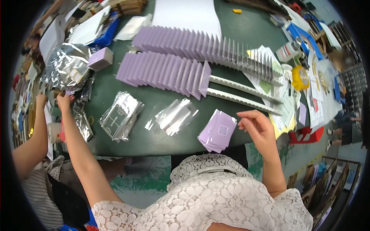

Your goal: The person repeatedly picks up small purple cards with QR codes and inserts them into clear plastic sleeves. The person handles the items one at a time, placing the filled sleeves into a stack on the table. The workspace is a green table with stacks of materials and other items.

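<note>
My left hand (64, 101) reaches far left, its fingers drawn together beside the clear plastic packaging. A small bit of purple shows at the fingertips; what they hold is too small to make out. Raised just right of a loose stack of purple cards (218, 130), my right hand (259, 129) has loosely bent fingers apart and nothing between them. Between my arms lie a pile of clear printed sleeves (120, 116) and some clear plastic sleeves (173, 116). Beyond them, purple cards stand in two slotted rows, a near row (162, 73) and a far row (181, 41).
White toothed rails (246, 100) stick out right of the near row. A purple block (101, 59) and a heap of clear plastic bags (69, 67) sit at the left. Yellow tape (300, 77) and a white bottle (287, 52) stand right. A co-worker's arm (36, 134) is close to my left forearm.
</note>
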Demonstrator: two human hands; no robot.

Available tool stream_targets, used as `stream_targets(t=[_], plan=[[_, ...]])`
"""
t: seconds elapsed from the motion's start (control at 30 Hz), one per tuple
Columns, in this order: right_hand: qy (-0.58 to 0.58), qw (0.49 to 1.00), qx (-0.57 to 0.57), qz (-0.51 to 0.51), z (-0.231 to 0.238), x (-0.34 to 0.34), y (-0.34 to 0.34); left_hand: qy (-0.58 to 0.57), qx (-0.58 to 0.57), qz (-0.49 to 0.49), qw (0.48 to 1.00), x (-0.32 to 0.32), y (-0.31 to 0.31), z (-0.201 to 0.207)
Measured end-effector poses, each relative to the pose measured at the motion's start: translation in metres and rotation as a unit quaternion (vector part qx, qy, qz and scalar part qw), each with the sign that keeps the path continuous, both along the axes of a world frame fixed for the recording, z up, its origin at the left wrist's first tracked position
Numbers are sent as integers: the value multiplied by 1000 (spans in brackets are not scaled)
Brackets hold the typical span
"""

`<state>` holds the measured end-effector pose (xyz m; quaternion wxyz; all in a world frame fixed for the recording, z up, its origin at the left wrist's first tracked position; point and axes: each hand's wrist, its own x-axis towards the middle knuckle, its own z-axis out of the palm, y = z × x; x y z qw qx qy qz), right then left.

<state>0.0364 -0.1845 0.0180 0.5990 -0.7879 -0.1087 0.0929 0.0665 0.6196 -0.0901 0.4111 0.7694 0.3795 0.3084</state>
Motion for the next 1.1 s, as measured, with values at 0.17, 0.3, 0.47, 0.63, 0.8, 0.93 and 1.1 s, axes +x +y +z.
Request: stream_targets(t=[0.17,0.3,0.47,0.63,0.8,0.93,1.1], plan=[[-60,993,-98,-27,-12,-3,-18,-68,168,7,983,-67,-82,66],[-105,985,-126,-51,-38,-10,-23,-102,206,-98,968,-90,-341,96],[-72,992,-97,-34,-53,-7,-18,0,-11,-271,962,-101,-559,74],[-93,990,-104,-18,-58,-3,-19,138,145,-441,875,-75,-621,77],[-103,991,-85,-18,-60,-4,-22,184,-3,-468,864,-61,-608,69],[-76,995,-56,-16,-59,-4,-23,200,-85,-441,871,-59,-606,77],[-78,995,-65,-8,-59,-3,-14,140,84,-456,875,-64,-610,69]])
